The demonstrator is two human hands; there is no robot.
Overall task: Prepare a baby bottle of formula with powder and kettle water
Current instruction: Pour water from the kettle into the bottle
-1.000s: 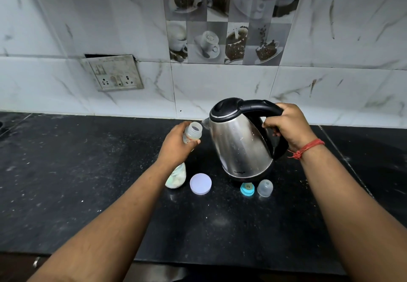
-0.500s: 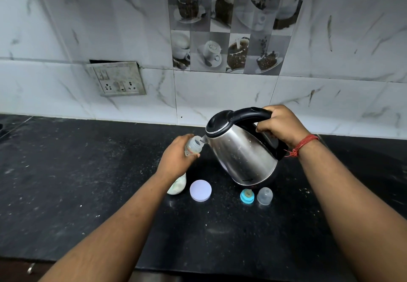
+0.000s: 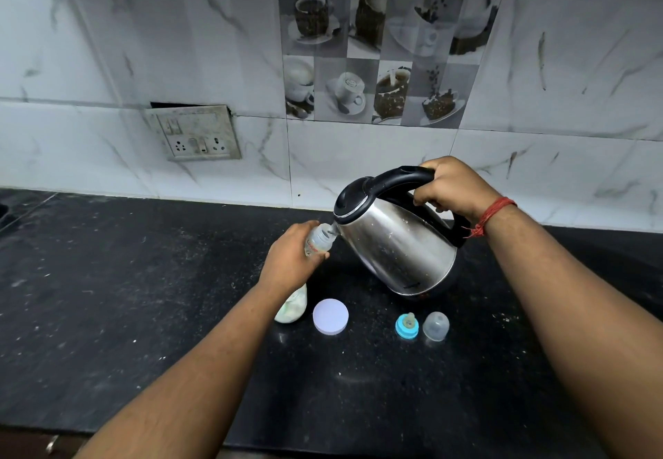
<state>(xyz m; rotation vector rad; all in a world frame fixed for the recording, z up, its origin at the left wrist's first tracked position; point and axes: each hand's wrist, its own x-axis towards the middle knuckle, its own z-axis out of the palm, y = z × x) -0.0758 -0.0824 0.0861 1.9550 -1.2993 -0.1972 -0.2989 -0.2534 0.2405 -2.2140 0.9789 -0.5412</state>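
Observation:
My left hand (image 3: 290, 261) grips a small clear baby bottle (image 3: 319, 240), held tilted above the black counter with its open mouth toward the kettle. My right hand (image 3: 452, 186) is closed around the black handle of a steel kettle (image 3: 398, 243), which is lifted and tipped left so its spout sits at the bottle's mouth. Beneath my left wrist stands a pale powder container (image 3: 292, 308), partly hidden. Its round white lid (image 3: 330, 316) lies flat beside it. The blue-ringed teat (image 3: 407, 326) and the clear dome cap (image 3: 436, 326) rest in front of the kettle.
The black stone counter (image 3: 125, 297) runs wall to wall, its front edge near the bottom of the view. A switch and socket plate (image 3: 195, 136) is set in the marbled tile wall behind, left of the kettle.
The kettle has been lifted off the counter and tipped further left, its spout now at the bottle's mouth. My left hand tilted the bottle toward it.

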